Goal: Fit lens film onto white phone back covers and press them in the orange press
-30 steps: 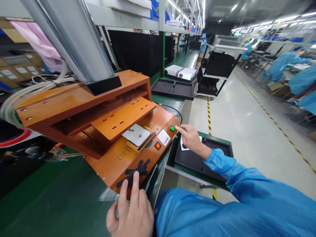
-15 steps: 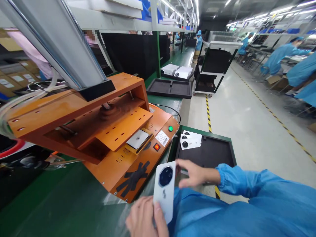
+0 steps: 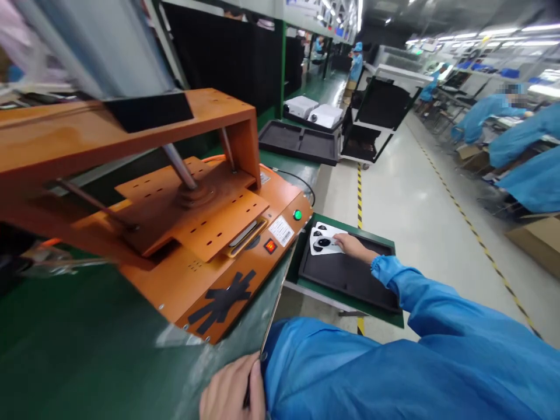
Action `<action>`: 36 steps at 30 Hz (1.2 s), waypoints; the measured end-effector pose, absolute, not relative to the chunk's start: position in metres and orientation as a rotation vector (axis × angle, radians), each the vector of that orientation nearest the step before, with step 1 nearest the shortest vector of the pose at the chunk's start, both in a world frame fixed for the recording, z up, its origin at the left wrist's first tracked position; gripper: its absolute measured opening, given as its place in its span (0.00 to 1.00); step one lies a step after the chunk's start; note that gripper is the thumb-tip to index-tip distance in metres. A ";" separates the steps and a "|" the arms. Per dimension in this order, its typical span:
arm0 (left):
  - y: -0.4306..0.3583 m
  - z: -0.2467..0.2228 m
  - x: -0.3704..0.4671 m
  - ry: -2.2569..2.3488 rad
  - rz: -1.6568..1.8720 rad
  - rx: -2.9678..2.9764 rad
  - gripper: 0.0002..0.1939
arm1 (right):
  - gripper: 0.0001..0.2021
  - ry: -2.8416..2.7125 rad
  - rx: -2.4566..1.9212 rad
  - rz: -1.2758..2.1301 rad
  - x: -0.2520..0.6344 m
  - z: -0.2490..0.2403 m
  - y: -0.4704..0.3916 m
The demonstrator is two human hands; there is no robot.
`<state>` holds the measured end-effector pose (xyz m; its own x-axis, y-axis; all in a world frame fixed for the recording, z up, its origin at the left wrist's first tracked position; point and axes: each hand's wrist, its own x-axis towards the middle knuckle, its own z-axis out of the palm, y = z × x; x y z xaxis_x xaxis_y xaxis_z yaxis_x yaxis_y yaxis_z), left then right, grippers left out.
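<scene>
My right hand (image 3: 349, 245) reaches over the black tray (image 3: 371, 280), its fingers closed on the edge of a white phone (image 3: 329, 247) with a dark round camera window. This phone lies on several overlapping white phones at the tray's far left corner. At the bottom, my left hand (image 3: 236, 388) is closed beside the table edge. A narrow dark edge shows between its thumb and fingers, but what it belongs to is hidden. In the orange press (image 3: 219, 221), the plate (image 3: 214, 230) sits low over another phone (image 3: 243, 234), leaving only its near edge visible.
On the press front are a lit green button (image 3: 297, 214) and a red switch (image 3: 270, 245). Farther along the bench lies a divided black tray (image 3: 300, 142), with white devices (image 3: 327, 115) behind it. A trolley (image 3: 378, 111) stands in the aisle. Several people in blue work farther off.
My right hand has moved forward from beside the left hand to the phones in the tray. The white phone no longer shows face-up in my left hand. The press plate has come down.
</scene>
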<state>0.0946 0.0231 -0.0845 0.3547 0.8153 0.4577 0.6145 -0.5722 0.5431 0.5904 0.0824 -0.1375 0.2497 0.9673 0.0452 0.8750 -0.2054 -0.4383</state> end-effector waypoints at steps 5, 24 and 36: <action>0.017 -0.071 0.103 1.268 0.860 2.283 0.10 | 0.11 -1.827 -2.160 0.157 0.593 -0.163 0.102; -0.005 -0.061 0.041 1.954 0.414 2.464 0.27 | 0.14 -2.291 -0.413 0.267 0.308 -0.089 0.074; 0.004 -0.062 0.059 2.003 0.418 2.435 0.31 | 0.11 -2.356 -0.609 0.175 0.280 -0.103 0.079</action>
<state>0.0585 0.0035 -0.0624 0.1726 0.9588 0.2257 0.9691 -0.2063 0.1351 0.2798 0.0789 -0.1028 -0.6541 0.4711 0.5918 0.3788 0.8812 -0.2829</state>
